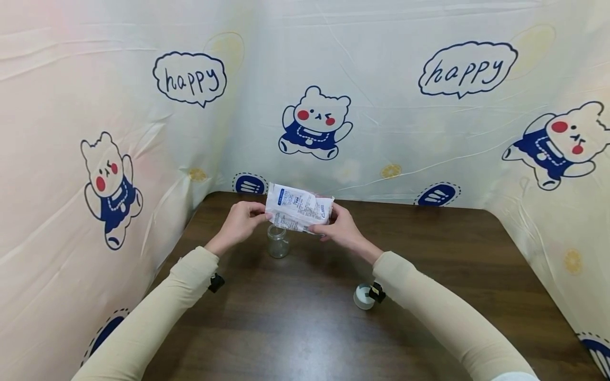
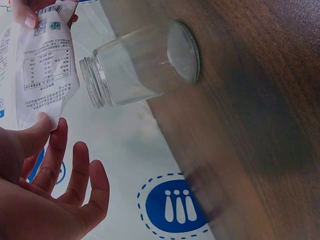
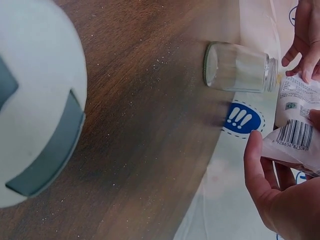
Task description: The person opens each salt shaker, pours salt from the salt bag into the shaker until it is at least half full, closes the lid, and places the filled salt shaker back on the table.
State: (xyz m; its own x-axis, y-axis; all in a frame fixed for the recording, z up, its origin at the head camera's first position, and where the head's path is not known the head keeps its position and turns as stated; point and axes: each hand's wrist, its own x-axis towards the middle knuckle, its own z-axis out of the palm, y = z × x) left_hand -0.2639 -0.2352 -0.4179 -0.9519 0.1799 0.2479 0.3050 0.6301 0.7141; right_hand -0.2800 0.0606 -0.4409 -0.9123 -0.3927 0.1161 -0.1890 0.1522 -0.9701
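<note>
- Nearest of all, a dark brown wood-grained table [image 1: 267, 328] is seen, its front part brightened by a soft glare; in the right wrist view its surface is scattered with fine white specks.
- Both forearms are stretched forward over it from the lower corners, covered by cream sleeves [image 1: 457, 317]; a small black device [image 1: 216, 282] is worn at each wrist.
- Beside the right sleeve, a small round container [image 1: 363, 297] with a white top is set on the wood and partly hidden; grey inserts are shown on that top by the right wrist view.
- Farther off, a clear glass jar [image 1: 278, 244] is stood upright and uncovered, left of the middle.
- Above the jar, a white printed packet [image 1: 297, 209] is held in the air, slightly tilted, its left end near the jar's mouth.
- That left end is pinched between thumb and forefinger of the left hand [image 1: 241, 222], whose other fingers are spread apart.
- The right end is gripped by the right hand [image 1: 345, 228], thumb laid on the printed face.
- Behind the table's far edge, a pale curtain [image 1: 381, 32] is hung on three sides, printed with bears, "happy" bubbles, blue ovals and yellow fruit slices.
</note>
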